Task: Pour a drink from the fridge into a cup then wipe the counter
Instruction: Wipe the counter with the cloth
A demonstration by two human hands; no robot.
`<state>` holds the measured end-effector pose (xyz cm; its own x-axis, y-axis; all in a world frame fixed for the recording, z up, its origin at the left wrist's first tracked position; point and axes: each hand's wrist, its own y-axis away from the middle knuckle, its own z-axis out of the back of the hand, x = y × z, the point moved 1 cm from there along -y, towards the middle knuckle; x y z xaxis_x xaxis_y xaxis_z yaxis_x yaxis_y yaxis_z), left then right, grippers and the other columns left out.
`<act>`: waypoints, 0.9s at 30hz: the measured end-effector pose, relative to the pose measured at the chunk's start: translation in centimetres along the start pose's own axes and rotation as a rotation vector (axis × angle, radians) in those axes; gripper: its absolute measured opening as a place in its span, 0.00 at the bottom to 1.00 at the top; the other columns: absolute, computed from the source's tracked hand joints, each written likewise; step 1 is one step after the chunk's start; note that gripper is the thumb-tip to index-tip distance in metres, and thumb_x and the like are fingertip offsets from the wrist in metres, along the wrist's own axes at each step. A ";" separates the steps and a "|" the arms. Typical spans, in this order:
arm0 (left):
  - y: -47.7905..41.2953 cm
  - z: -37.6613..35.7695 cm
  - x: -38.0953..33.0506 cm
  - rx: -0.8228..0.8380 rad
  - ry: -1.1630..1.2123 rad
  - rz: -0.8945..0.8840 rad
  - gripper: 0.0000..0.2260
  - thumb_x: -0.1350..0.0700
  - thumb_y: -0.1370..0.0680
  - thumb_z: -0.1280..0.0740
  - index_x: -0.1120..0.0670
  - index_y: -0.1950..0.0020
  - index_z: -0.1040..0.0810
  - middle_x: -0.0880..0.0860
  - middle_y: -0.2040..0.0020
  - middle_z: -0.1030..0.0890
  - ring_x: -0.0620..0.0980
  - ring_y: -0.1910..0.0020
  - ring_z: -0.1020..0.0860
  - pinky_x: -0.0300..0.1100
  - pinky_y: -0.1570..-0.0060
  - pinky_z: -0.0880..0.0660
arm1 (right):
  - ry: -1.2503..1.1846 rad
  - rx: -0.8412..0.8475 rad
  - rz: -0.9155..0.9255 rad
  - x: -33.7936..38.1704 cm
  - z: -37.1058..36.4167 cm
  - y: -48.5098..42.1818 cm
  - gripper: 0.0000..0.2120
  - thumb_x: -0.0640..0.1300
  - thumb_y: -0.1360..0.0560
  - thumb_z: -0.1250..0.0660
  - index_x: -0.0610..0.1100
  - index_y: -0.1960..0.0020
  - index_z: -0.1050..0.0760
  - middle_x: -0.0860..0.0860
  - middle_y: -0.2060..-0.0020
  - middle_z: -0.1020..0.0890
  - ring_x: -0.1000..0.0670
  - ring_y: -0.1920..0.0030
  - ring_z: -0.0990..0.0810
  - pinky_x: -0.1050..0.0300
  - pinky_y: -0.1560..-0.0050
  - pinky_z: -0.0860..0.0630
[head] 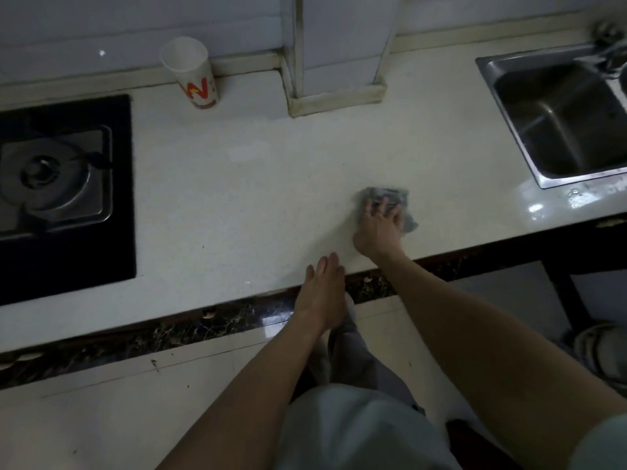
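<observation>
Head view. Nearest: left hand point(322, 290), laid over the front edge of the counter point(237, 205), fingers straight and together, holding nothing. Next: right hand point(378, 228), a little further in from the front edge and just right of the left hand, palm down on a grey cloth point(380, 194), fingers spread and nearly flat, pressing it to the counter rather than clutching it. The cloth is crumpled and shows beyond the fingertips and at the hand's right side. Left end of counter: black gas hob point(68, 198), one burner. Right end: steel sink point(556, 130), tap point(607, 39) at its far corner. Back edge, near the tiled wall: paper cup point(191, 72), upright, red lettering, well apart from cloth and hands; contents cannot be told.
</observation>
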<state>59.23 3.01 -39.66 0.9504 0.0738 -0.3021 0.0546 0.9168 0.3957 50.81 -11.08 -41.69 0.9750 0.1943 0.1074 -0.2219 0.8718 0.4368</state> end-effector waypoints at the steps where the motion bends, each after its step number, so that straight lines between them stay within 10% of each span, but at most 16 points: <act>1: 0.1 -0.1 0.2 -0.003 -0.007 -0.013 0.24 0.59 0.24 0.38 0.59 0.28 0.34 0.59 0.25 0.41 0.58 0.28 0.40 0.53 0.28 0.41 | 0.030 -0.025 0.136 1.4 -0.7 0.8 0.37 0.45 0.22 0.43 0.43 0.21 0.61 0.37 0.22 0.58 0.31 0.24 0.62 0.38 0.25 0.62; 7: 1.1 -1.8 1.9 -0.022 -0.177 -0.095 0.28 0.54 0.23 0.40 0.59 0.23 0.41 0.60 0.22 0.42 0.57 0.24 0.43 0.49 0.25 0.45 | 0.064 -0.030 0.649 -1.0 -3.0 3.3 0.33 0.42 0.26 0.41 0.50 0.22 0.43 0.47 0.21 0.47 0.42 0.21 0.54 0.43 0.23 0.55; 19: 4.0 -1.4 3.5 -0.169 -0.065 0.023 0.22 0.55 0.22 0.38 0.56 0.29 0.35 0.55 0.28 0.35 0.53 0.30 0.36 0.45 0.29 0.36 | -0.056 -0.124 -0.047 -3.7 -4.5 8.7 0.33 0.42 0.25 0.40 0.44 0.22 0.45 0.39 0.22 0.46 0.35 0.23 0.54 0.40 0.24 0.54; 27: 7.2 -1.5 7.8 -0.171 0.042 0.165 0.20 0.54 0.22 0.36 0.56 0.32 0.32 0.53 0.32 0.32 0.51 0.34 0.33 0.42 0.33 0.34 | -0.030 -0.109 0.297 8.9 -8.1 13.4 0.32 0.48 0.30 0.50 0.40 0.29 0.30 0.35 0.30 0.30 0.29 0.28 0.37 0.38 0.26 0.45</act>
<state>66.60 10.78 -40.51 0.9285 0.2411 -0.2824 -0.1566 0.9438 0.2910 56.56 5.97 -42.11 0.8665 0.4359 0.2433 -0.4933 0.8222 0.2838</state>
